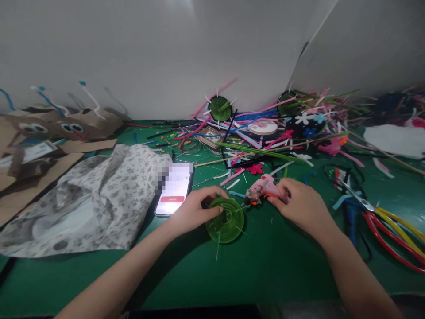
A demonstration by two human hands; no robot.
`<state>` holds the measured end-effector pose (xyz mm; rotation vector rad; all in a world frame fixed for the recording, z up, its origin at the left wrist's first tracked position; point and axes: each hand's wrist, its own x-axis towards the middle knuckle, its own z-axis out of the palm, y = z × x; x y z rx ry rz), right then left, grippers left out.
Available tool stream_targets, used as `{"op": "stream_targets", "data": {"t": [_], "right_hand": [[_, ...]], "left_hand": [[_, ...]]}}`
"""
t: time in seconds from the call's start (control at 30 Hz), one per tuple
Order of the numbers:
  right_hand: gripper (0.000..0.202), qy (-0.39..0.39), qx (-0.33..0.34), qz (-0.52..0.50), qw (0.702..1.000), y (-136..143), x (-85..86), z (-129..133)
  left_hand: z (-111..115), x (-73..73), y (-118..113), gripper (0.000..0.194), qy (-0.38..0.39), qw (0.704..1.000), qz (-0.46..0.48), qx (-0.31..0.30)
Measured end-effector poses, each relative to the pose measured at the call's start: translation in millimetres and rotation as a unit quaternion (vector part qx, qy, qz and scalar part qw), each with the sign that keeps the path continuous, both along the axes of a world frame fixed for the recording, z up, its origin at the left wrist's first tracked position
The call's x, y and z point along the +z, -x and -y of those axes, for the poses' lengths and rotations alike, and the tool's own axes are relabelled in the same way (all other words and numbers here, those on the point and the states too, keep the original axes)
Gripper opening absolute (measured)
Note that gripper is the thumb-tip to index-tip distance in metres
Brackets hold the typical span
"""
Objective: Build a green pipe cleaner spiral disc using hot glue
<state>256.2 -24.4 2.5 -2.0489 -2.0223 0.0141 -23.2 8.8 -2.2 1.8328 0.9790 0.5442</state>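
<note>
A round, see-through green plastic disc [237, 228] with ringed ridges lies in front of me, thin clear strands sticking out from its edge. My left hand [202, 207] grips its upper left rim, thumb on top; the other fingers are partly hidden behind it. Close to the disc's right side, my right hand [299, 199] is wrapped around the handle of a pink hot glue gun [262, 188]. Dark, crusted residue covers the front of the glue gun, and its nozzle points left at the disc.
A lit phone [172, 195] and patterned cloth [99, 199] lie left. Cardboard figures [69, 126] stand behind them. Pipe cleaners [255, 117] and felt flowers [255, 169] clutter the back of the green table [265, 274]. Red-handled scissors [378, 221] and yellow handles [398, 228] are at right.
</note>
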Motion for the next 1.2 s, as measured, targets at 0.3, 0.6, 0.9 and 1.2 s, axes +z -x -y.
{"op": "stream_targets", "data": {"t": [0.3, 0.6, 0.9, 1.2], "right_hand": [[0.028, -0.059, -0.181, 0.061, 0.98, -26, -5.0, -12], [0.021, -0.2, -0.138, 0.103, 0.964, -29, -11.1, -10], [0.017, -0.147, 0.141, -0.009, 0.979, 56, 18.5, -88], [0.027, -0.065, 0.168, 0.056, 0.982, 92, 19.1, -173]], "left_hand": [[1, -1.3, 3, 0.021, -0.005, 1.0, 0.013, -0.009], [3, -2.1, 3, 0.021, -0.038, 0.999, 0.019, -0.001], [3, -4.2, 4, 0.021, -0.041, 0.999, 0.034, -0.004], [7, -0.8, 5, 0.021, -0.049, 0.998, 0.032, -0.003]]}}
